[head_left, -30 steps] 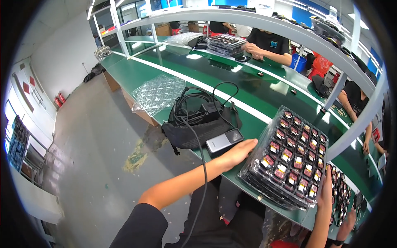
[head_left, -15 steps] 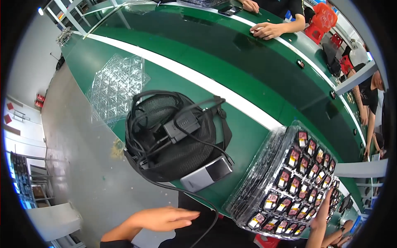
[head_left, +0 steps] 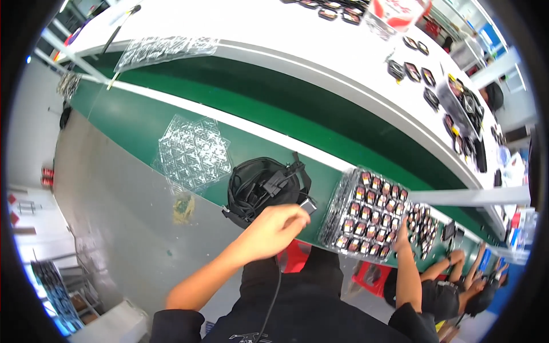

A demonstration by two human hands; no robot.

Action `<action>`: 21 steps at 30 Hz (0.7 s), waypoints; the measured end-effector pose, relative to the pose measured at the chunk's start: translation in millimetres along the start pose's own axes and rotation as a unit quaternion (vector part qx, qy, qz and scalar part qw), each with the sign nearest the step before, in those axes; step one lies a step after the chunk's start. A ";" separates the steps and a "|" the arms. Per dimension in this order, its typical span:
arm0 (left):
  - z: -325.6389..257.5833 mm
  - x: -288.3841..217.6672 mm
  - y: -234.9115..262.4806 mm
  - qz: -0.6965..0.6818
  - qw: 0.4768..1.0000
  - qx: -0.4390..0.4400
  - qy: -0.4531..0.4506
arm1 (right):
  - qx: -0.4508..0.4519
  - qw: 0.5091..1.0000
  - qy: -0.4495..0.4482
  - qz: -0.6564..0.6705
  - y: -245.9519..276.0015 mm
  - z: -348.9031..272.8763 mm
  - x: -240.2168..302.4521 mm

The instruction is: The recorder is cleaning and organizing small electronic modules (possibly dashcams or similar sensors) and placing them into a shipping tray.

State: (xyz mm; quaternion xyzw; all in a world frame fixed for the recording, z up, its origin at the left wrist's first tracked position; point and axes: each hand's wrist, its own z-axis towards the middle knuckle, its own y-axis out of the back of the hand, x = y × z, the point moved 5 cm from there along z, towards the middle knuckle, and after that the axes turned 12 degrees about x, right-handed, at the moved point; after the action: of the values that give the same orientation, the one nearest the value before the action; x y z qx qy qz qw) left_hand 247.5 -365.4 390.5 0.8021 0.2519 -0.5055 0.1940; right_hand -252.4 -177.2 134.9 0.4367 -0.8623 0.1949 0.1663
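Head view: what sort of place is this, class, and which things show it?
Probably an assembly workshop: a long green workbench, stacked trays of small black items, and co-workers along it.

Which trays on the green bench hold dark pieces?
The tray stack by the right hand, showing dark pieces; the clear trays farther left show none.

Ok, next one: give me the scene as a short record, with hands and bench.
Left hand: fingers curled, by the silver box; contact unclear
Right hand: at the right edge of the tray stack
Top of tray stack: small black items in rows
Green bench: black bag left of the tray stack, clear plastic trays farther left
Nearby: co-worker in black, right
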 end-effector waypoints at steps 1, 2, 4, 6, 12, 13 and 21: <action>16.6 12.2 -4.1 0.111 0.994 -0.011 -0.005 | -0.011 1.000 0.026 0.004 -1.1 -2.0 2.0; 35.7 26.8 -7.6 0.223 0.975 -0.020 -0.013 | -0.023 0.998 0.053 0.010 2.5 1.3 3.1; 66.7 46.5 -23.8 0.330 0.942 0.052 0.029 | -0.036 0.990 0.139 0.006 24.7 5.4 3.4; 71.9 73.8 -39.9 0.446 0.881 0.112 0.108 | -0.092 0.994 0.066 -0.012 -11.8 -4.3 14.2; 146.8 81.1 -71.9 0.370 0.924 0.090 0.026 | 0.044 0.987 0.137 0.065 15.5 7.0 -4.6; 161.9 105.9 -64.6 0.189 0.974 0.085 0.095 | -0.012 0.991 0.117 0.062 -9.6 2.0 4.8; 219.3 158.0 -115.0 -0.254 0.924 -0.006 0.286 | 0.057 0.989 0.126 0.057 -38.7 -10.1 21.3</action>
State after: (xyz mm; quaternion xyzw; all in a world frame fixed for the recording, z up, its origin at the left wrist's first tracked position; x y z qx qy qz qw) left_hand 79.3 -365.0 149.8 0.8208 0.4948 -0.2850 -0.0161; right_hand -231.5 -208.0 160.8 0.3679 -0.8453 0.3063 0.2373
